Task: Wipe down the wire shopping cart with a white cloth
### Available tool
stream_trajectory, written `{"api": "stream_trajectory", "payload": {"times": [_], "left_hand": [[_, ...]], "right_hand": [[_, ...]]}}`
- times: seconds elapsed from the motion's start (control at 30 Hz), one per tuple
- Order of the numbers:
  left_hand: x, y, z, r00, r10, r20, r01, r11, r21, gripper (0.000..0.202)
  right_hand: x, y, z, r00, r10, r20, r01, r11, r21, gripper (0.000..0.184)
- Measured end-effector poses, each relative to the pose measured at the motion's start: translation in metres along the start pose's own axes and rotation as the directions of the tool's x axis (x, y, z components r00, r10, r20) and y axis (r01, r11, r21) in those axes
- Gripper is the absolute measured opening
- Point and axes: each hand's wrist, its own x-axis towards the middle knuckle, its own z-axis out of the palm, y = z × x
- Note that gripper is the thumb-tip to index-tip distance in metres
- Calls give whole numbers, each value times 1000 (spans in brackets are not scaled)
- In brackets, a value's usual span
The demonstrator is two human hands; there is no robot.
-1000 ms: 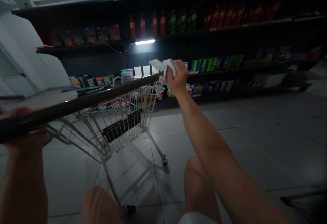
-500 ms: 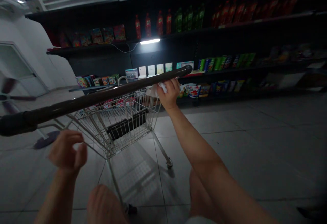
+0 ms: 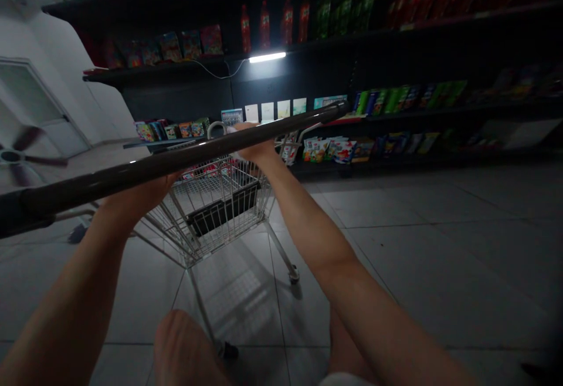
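Note:
A dark cart handle (image 3: 185,160) runs slantwise across the view from lower left to upper right. My right hand (image 3: 257,150) is wrapped round it near the middle, fingers curled over the top. The white cloth it holds is almost wholly hidden under the palm. My left hand (image 3: 141,193) reaches up from below and closes on the handle further left, its fingers hidden behind the bar. The wire basket of the shopping cart (image 3: 220,204) lies beyond both hands. My bare knees (image 3: 185,345) show at the bottom.
Dark shelves (image 3: 396,34) with bottles, snack packets and boxes line the far wall, lit by a strip light (image 3: 267,57). Grey floor tiles (image 3: 417,245) stretch to the right. A spinning fan (image 3: 21,154) and a white door stand at the left.
My right hand slid leftward along the handle from its far end, cloth in hand. My left hand let go of the handle, hung free, then rose to the bar again.

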Motion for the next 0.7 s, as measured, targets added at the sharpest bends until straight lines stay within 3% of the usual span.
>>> {"api": "stream_trajectory", "payload": {"times": [0.07,0.13,0.2,0.27,0.37,0.43,0.5,0.57,0.7], "left_hand": [[0,2,-3,1000,-17,3,17,999,-29,42],[0,3,-7,998,-55,29,56,998,-20,44],[-1,3,-10,995,-87,51,87,996,-10,45],[-1,2,-12,994,-90,55,91,996,-14,44],[-3,0,-11,996,-68,59,71,997,-40,43],[-4,-3,-8,995,-56,84,62,996,-69,43],[-4,-5,-4,994,-58,96,66,995,-80,45],[-4,-8,-1,993,-68,97,73,996,-46,48],[-3,-8,0,995,-33,94,26,997,70,47]], "right_hand": [[-12,-16,13,995,5,-104,-3,1000,19,29],[-26,-15,21,974,-50,-220,57,998,27,33],[-35,9,20,949,-123,-289,133,991,14,36],[-36,45,12,944,-124,-305,131,991,1,37],[-29,90,0,957,-1,-292,5,1000,13,38],[-25,95,-2,946,69,-316,-53,997,58,39],[-28,76,4,928,99,-359,-55,990,132,39],[-39,39,16,919,74,-387,5,980,200,39],[-70,-50,46,937,-131,-324,210,952,222,30]]}}
